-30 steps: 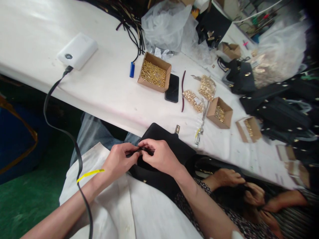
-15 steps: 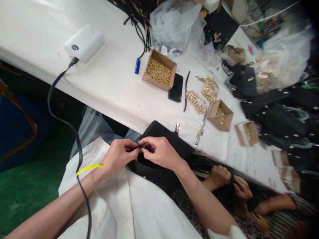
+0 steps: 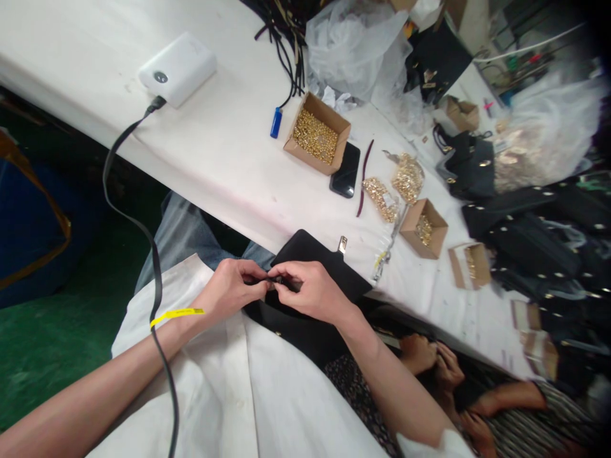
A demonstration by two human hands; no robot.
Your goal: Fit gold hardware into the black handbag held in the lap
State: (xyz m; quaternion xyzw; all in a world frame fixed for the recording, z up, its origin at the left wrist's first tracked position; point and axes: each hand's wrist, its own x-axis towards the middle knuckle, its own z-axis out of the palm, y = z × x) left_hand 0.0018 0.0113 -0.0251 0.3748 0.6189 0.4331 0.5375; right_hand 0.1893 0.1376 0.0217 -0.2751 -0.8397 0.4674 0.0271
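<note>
My left hand (image 3: 229, 289) and my right hand (image 3: 310, 291) meet fingertip to fingertip over my lap, both pinched on a thin black strap (image 3: 279, 283) of a black bag (image 3: 310, 251). The bag hangs over the edge of the white table (image 3: 229, 152), a small gold clasp (image 3: 342, 244) at its top edge. A yellow band (image 3: 176, 314) circles my left wrist. What sits between the fingertips is too small to make out beyond the strap.
On the table lie a white power bank (image 3: 177, 68) with a black cable (image 3: 138, 229), a blue lighter (image 3: 275, 122), a box of gold fittings (image 3: 317, 133), a black phone (image 3: 344, 170), more boxes (image 3: 424, 228) and black bags (image 3: 529, 242). Another person's hands (image 3: 436, 362) work at lower right.
My hands stay pinched together on the strap with small finger shifts. The view has drifted, so the table items appear shifted right. The other person's hands moved closer together.
</note>
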